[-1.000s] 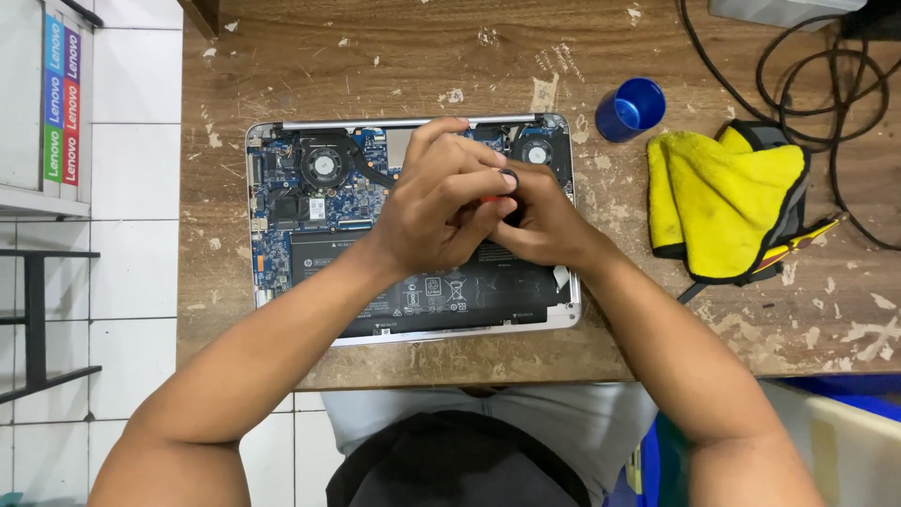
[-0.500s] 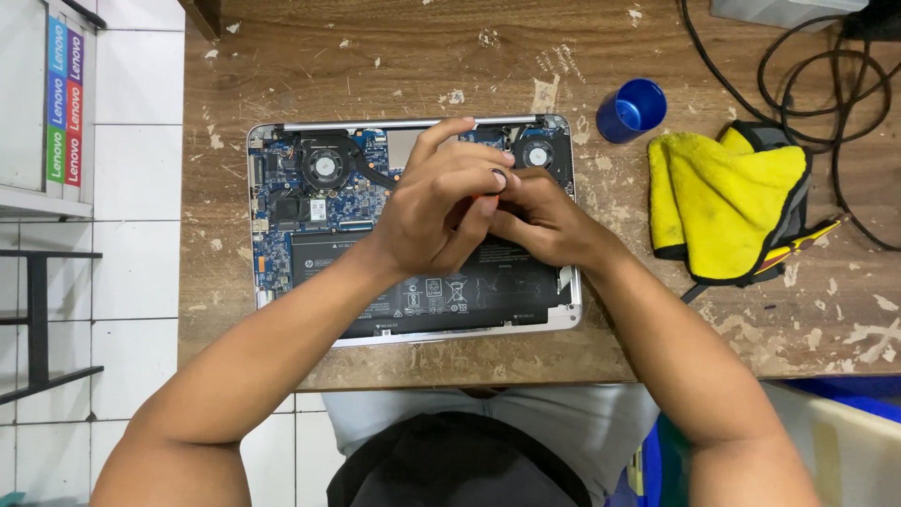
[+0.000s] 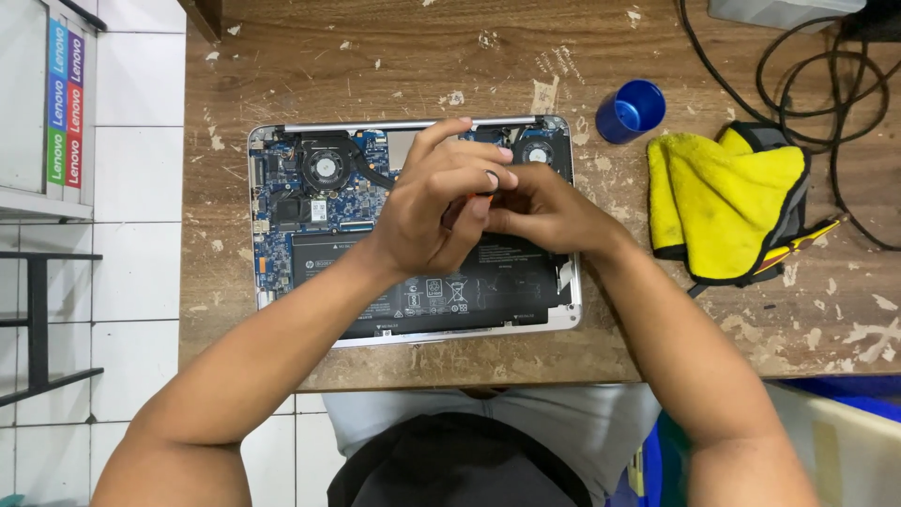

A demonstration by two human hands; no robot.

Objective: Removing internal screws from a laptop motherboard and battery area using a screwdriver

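Over the middle of the opened laptop (image 3: 319,235), both hands meet, fingers bunched together. The left hand (image 3: 432,211) arches with its fingers curled rightward, the index raised; the right hand (image 3: 544,211) comes in from the right, its fingertips tucked against the left's. Between them a small orange-and-black item (image 3: 481,194) is pinched, too hidden to tell what it is. Both forearms slant up from the near edge of the tabletop (image 3: 375,56), elbows wide apart.

The laptop lies flat with its bottom cover off: a blue circuit board, a round black fan (image 3: 324,169) left of the hands, a second fan (image 3: 537,153) just above the right hand, and a flat black battery (image 3: 450,296) along the laptop's near side. Its silver rim sits close to the tabletop's front edge. Bare, scuffed, paint-flecked wood lies open beyond the laptop's far edge. Right of the laptop, well apart, stand a blue cup (image 3: 631,110) and a folded yellow cloth (image 3: 727,202); black cables (image 3: 798,66) loop beyond the cloth.
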